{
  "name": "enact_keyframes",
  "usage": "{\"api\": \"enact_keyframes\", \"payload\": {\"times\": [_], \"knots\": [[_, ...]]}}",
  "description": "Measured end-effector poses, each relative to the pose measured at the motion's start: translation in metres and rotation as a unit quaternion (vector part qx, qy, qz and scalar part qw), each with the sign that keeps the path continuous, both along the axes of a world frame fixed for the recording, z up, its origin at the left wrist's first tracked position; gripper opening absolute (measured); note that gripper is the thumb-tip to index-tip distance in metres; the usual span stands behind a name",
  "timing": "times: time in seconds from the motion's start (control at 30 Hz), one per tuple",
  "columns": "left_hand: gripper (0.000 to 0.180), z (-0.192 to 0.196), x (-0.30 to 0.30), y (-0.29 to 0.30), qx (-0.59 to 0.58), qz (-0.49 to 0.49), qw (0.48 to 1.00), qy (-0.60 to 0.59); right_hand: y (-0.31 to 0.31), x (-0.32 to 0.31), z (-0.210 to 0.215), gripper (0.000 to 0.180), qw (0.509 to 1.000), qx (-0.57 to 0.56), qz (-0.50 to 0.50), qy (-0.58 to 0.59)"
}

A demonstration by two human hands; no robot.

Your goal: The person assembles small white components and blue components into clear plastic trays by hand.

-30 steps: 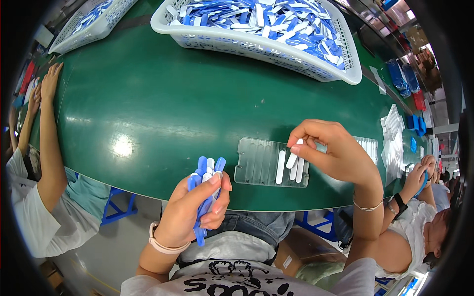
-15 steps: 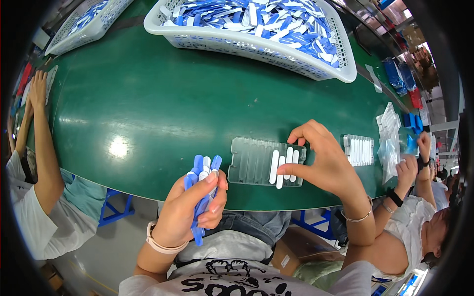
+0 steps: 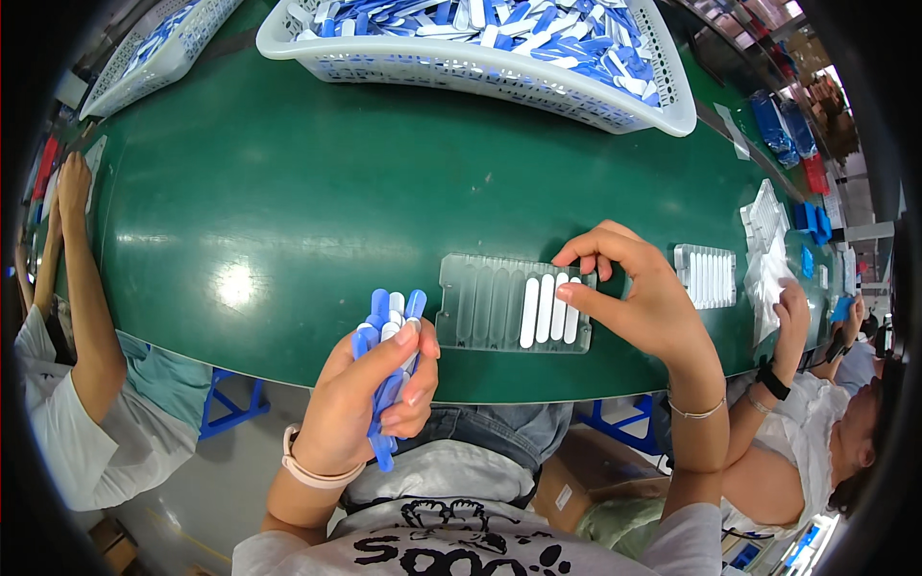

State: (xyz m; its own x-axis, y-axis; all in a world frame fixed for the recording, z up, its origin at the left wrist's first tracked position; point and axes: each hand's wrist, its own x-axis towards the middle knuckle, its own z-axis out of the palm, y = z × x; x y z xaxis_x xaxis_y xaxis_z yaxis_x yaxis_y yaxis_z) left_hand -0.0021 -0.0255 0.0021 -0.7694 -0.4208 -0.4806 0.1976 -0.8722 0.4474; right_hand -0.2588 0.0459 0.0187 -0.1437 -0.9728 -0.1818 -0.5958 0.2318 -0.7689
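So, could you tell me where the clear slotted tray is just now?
The clear slotted tray lies on the green table's near edge, under the right hand.

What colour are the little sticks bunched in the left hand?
Blue and white sticks, gripped in the left hand; the head view shows them best.

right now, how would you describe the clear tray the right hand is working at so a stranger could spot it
On the green table, near its front edge, the clear slotted tray lies under the right hand. Unlike the full tray to its right, it holds only four white sticks, at its right end.
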Motion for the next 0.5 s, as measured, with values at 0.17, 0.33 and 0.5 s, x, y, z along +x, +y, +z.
{"api": "enact_keyframes", "payload": {"times": [0.17, 0.33, 0.5], "knots": [[0.02, -0.002, -0.002, 0.002, -0.001, -0.023, 1.0, -0.001, 0.006, 0.012, 0.001, 0.027, 0.998, -0.013, -0.034, 0.048], [0.024, -0.005, -0.006, 0.0, 0.042, 0.053, 0.996, 0.052, 0.025, 0.058, 0.004, 0.057, 0.968, -0.222, 0.004, 0.114], [0.024, -0.002, -0.026, 0.006, 0.099, 0.078, 0.986, 0.107, 0.031, 0.123, -0.031, 0.074, 0.892, -0.394, 0.015, 0.222]]}}
